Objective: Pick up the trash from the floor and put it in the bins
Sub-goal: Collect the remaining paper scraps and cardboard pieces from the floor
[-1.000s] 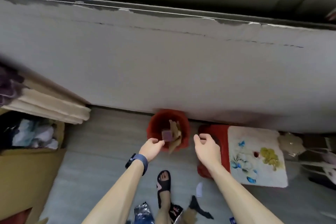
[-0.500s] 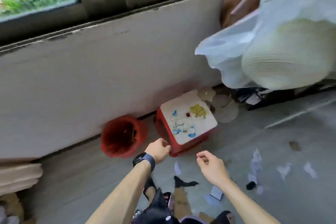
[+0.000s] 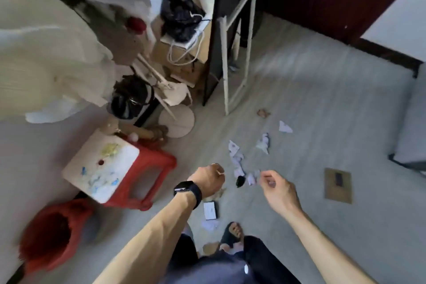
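The red bin (image 3: 53, 235) stands at the lower left, blurred. Several crumpled white paper scraps (image 3: 238, 161) lie on the grey floor ahead, with another white scrap (image 3: 262, 143), a small black scrap (image 3: 240, 181), a brownish scrap (image 3: 263, 113), a flat white card (image 3: 210, 210) and a brown cardboard piece (image 3: 338, 185). My left hand (image 3: 208, 180), with a dark watch on the wrist, hangs above the floor with curled fingers and holds nothing I can see. My right hand (image 3: 279, 188) hovers loosely curled and empty near the black scrap.
A red stool (image 3: 138, 182) with a white painted top stands beside the bin. Behind it are a dark helmet (image 3: 130, 98), white cloth (image 3: 46, 53), a round white board (image 3: 177, 121), cardboard boxes (image 3: 184, 53) and a white frame (image 3: 237, 53). My sandalled foot (image 3: 231, 233) is below.
My view has swung right, away from the wall and bin toward the littered floor. Both hands have come away from the bin and now hang over the scraps, empty.
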{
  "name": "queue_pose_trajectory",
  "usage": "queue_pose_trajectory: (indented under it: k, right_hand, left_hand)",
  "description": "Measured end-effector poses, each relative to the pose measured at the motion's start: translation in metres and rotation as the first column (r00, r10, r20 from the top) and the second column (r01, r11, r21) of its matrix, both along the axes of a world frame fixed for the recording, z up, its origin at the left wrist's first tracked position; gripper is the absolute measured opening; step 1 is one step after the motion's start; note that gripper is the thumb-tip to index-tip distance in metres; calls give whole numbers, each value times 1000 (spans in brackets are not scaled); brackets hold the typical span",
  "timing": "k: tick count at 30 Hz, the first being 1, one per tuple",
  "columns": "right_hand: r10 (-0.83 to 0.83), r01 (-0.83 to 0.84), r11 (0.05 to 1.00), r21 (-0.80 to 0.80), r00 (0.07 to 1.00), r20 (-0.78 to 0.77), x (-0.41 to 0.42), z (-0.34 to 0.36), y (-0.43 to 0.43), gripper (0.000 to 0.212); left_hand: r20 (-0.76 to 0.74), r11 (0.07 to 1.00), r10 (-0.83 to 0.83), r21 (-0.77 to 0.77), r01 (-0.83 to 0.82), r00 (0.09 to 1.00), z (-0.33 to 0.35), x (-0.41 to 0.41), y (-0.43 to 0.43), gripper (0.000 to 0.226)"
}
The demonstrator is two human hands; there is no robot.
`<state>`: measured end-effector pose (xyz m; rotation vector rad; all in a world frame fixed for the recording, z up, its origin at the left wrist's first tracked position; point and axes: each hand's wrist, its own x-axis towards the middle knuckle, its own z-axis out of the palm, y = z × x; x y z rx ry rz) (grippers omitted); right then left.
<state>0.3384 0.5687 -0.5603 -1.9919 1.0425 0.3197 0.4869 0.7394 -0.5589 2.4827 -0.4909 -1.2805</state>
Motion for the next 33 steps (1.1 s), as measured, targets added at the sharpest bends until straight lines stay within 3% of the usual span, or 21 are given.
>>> queue_pose_trajectory:
  k: [4,8,15,19,24,28,33]
  right_hand:
    - [-170,170,985,-2,985,-37,-44,-14,-73,5]
    - [-194,195,981,-3,977,-88,-62,-33,-126,19]
    - [-140,146,989,38,983,-119,-29,-67,-235,24]
    - [-65,73,996,47,987,-149,-6,-89,-303,32]
    - [-13,17,1000,22,983,-184,7,-122,-386,35]
    - [34,-16,997,80,972,-234,10,-173,-442,37]
    - [197,-173,979,105,936,-291,41,-286,-506,50]
  left_hand:
    - [-35,995,-97,22,98,995,-12,-14,-88,34]
    - [-56,992,-110,58,113,992,-31,-19,-131,35]
    - [-16,990,-43,136,45,999,-85,5,-216,33]
    - [-9,989,73,129,-72,997,-118,23,-291,31]
    - [-58,987,82,141,-73,995,-160,27,-366,36]
    - [-92,979,118,178,-100,989,-201,16,-407,40]
    - [-10,960,184,215,-178,983,-296,23,-439,47]
